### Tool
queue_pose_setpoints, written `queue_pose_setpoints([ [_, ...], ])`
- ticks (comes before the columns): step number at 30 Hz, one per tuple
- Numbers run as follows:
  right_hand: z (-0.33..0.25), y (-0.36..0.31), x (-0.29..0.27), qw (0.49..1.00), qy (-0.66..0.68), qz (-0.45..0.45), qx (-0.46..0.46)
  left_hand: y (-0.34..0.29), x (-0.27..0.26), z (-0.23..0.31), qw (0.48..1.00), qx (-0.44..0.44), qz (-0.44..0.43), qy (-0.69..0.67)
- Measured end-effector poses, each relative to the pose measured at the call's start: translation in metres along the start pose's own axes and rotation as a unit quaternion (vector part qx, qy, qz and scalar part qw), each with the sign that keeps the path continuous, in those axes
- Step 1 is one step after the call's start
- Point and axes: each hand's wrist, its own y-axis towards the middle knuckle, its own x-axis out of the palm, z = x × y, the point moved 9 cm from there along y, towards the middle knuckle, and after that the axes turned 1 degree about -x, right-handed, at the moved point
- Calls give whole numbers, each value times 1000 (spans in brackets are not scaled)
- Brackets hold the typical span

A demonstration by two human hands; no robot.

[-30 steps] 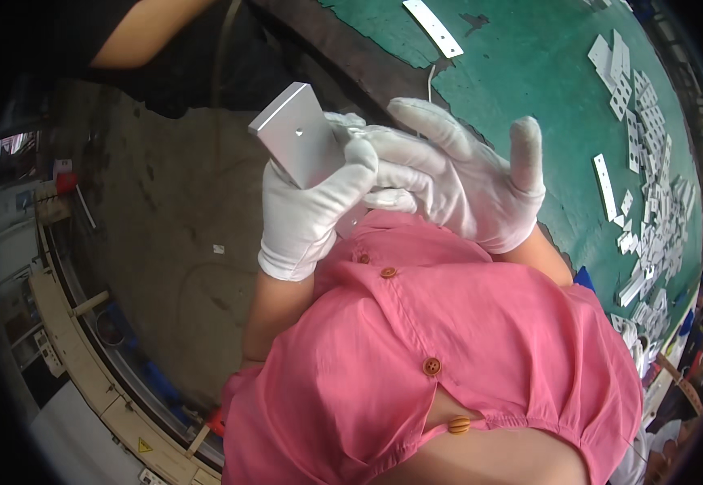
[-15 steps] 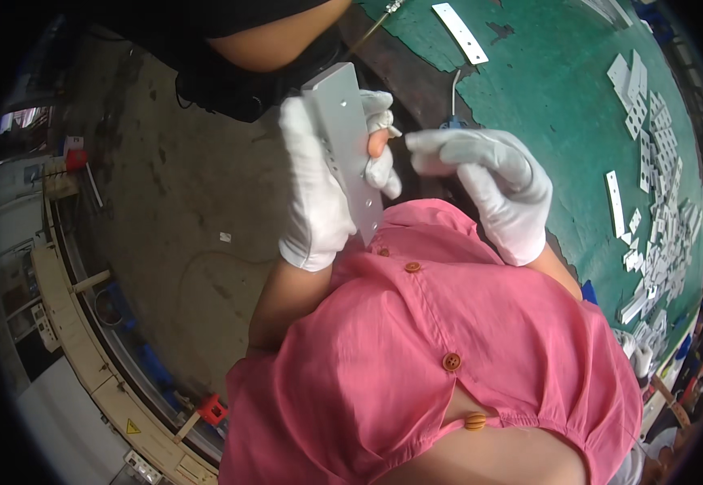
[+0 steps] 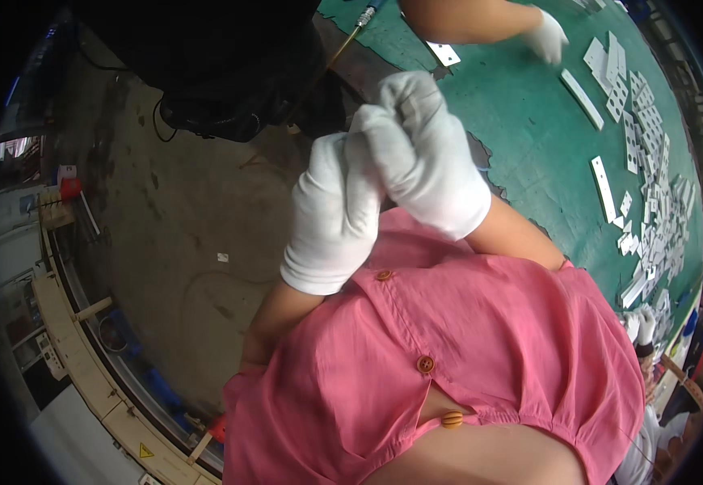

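Observation:
My left hand [image 3: 329,212] and my right hand [image 3: 432,162], both in white gloves, are together in front of my chest. The right hand is closed, its curled fingers pressed against the upper part of the left hand. The left hand's fingers are bent and closed too, partly covered by the right hand. Whether anything lies between them is hidden. No metal plate shows in my hands.
On the green table [image 3: 521,153] to the right lie a pale bar [image 3: 582,99], a strip with holes [image 3: 603,189] and a heap of metal pieces [image 3: 654,194]. Another person's gloved hand [image 3: 545,36] reaches over the table's far side. A hose with a metal fitting [image 3: 359,24] hangs ahead.
The silver plate in my left hand has gone from sight. My right hand has moved left onto the left hand and closed. Another person's arm has appeared; a pale bar now lies near it.

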Motion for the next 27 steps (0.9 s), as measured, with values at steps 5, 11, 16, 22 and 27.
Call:
queue_pose_setpoints([
  [5,16,11,-20,977,202,19,69,-28,46,-6,803,-282,-210,-481],
  [11,-11,27,-49,972,155,146,-96,-22,47,-7,782,-243,-196,-539],
  [16,-53,-16,5,904,-195,-97,-368,-11,42,-12,784,-263,-161,-539],
  [22,-60,0,4,898,-245,-96,-353,-21,42,-22,778,-279,-115,-551],
  [27,-47,-15,14,881,-312,-51,-351,-10,38,-31,691,-299,-53,-656],
])
